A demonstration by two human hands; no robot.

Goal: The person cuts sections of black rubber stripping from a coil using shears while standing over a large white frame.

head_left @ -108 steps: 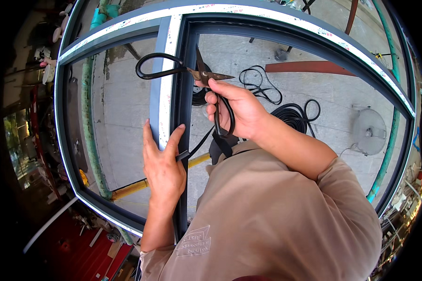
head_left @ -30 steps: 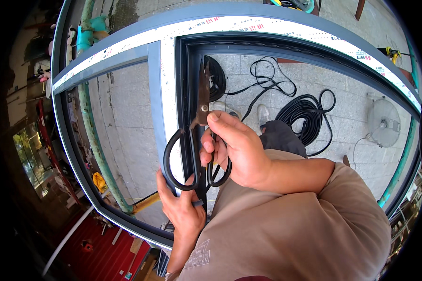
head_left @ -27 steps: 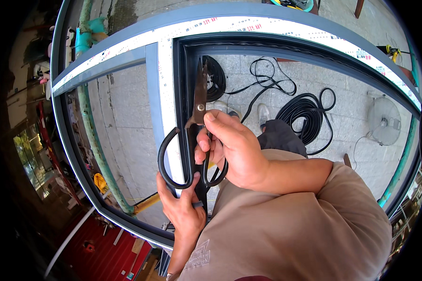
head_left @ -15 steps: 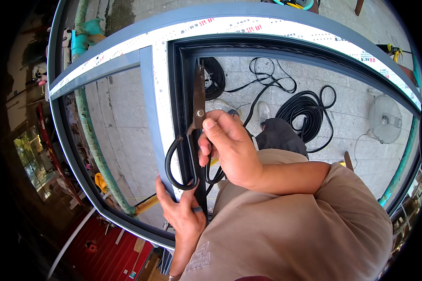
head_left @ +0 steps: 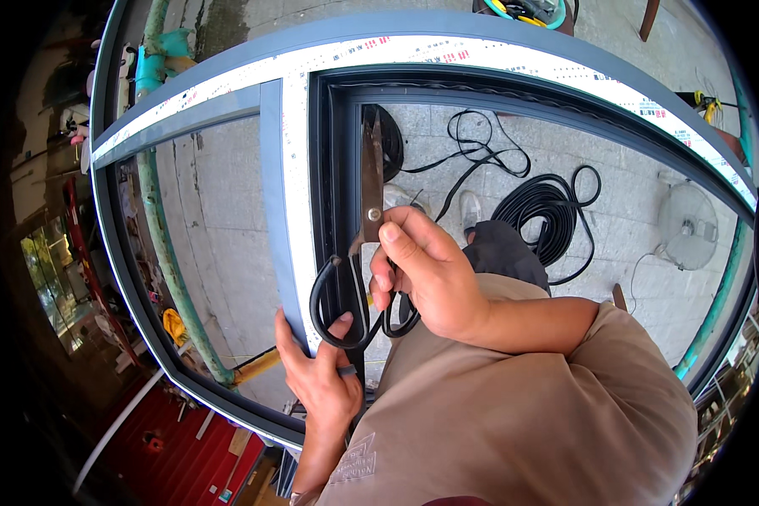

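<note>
My right hand (head_left: 437,278) has its grip curled firmly round the brown-bladed metal scissors with black loop handles (head_left: 373,187), close to the pivot; the blades lie nearly together, tips pointing away from my body, just right of the dark grey bar faced with white printed film (head_left: 297,202); the left loop hangs outside my right fingers and overlaps my left thumb in view, contact uncertain. My left hand (head_left: 320,386) straddles the bar, thumb and fingers spread to either side; a short black strip end (head_left: 347,370) shows by the thumb, whether pinched I cannot tell. For good handling, I judge, the tips should stay off the film and the left thumb out of the loop; fingers through both loops would give better leverage; the black coiled strip (head_left: 514,207) lies on the grey floor (head_left: 219,211), well below.
</note>
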